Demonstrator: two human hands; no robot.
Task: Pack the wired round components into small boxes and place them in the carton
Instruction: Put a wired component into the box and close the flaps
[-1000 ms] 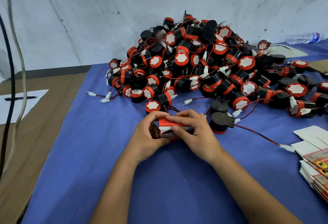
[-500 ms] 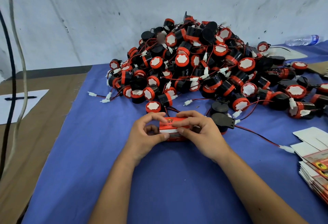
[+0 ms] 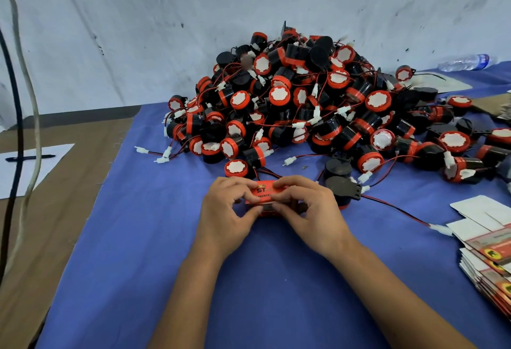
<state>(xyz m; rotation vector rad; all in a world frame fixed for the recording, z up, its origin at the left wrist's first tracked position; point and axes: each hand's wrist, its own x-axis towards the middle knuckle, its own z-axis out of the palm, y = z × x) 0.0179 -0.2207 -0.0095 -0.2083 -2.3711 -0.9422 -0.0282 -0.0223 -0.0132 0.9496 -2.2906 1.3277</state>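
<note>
Low over the blue cloth (image 3: pixel 154 279), both hands meet on one small red box (image 3: pixel 266 193) printed with the letters "ST", which sits between them just in front of the pile. On its left side the left hand (image 3: pixel 225 220) grips it, fingers curled over the top edge and thumb tucked against the near face. From the right, the right hand (image 3: pixel 309 216) pinches it, fingertips laid across the printed top and thumb under the near edge. Whether the box rests on the cloth or is lifted slightly cannot be told. Beyond the hands rises a heap of wired round components (image 3: pixel 304 105), black bodies with red rims and white faces, their red and black leads ending in white plugs. One black component (image 3: pixel 341 182) lies just right of the right hand, its wire trailing toward a stack of flat unfolded boxes (image 3: pixel 492 263) at the right edge. Far left, a pen (image 3: pixel 29 157) lies on a white sheet (image 3: pixel 41 171), and a clear water bottle (image 3: pixel 464 62) lies by the wall.
</note>
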